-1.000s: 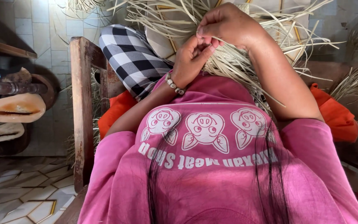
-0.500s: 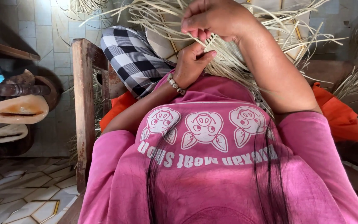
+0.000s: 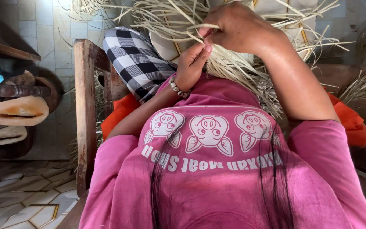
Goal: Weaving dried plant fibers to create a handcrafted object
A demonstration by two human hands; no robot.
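Observation:
A half-woven piece of pale straw strips lies in my lap, with loose ends fanning out toward the floor. My right hand is on top of it and pinches a single flat straw strip between thumb and fingers. My left hand, with a bead bracelet at the wrist, reaches up from below. Its fingertips touch the same strip and the woven edge right under my right hand. The weave under both hands is hidden.
I sit on a wooden chair with a worn armrest and an orange cushion. A black-and-white checked cloth covers my knee. Wooden round objects stand at the left on the tiled floor. More loose straw lies right.
My right hand lifted a strip up and to the left, then came back down to meet my left fingertips. My left hand shifted slightly upward along the weave.

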